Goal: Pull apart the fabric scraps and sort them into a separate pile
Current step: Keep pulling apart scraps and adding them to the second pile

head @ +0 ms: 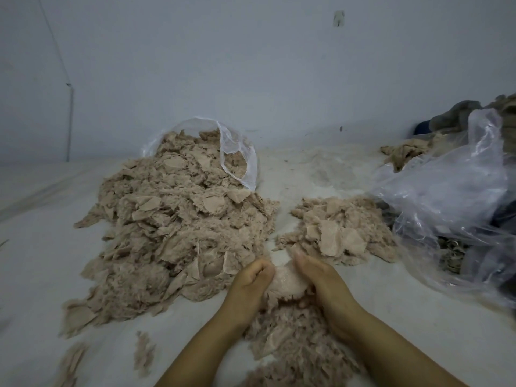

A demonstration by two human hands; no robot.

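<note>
Seen from your head, looking down, both your bare hands meet low in the middle of the view over a pale sheet-covered surface. Your left hand and right hand each have fingers curled around opposite ends of one beige fabric scrap, which is stretched between them as if being pulled apart. Under your wrists lies a loose clump of scraps waiting for the same treatment. To the left spreads the large unsorted heap, spilling out of a clear plastic bag lying on its side against the wall. To the right, well apart from that heap, sits a much smaller sorted pile. Beyond it, at the right edge, is a second crumpled plastic bag with dark cloth behind it. Judging by the piles, you are early in the job: only a small share has been separated, and most of the scraps still lie in the big heap.
</note>
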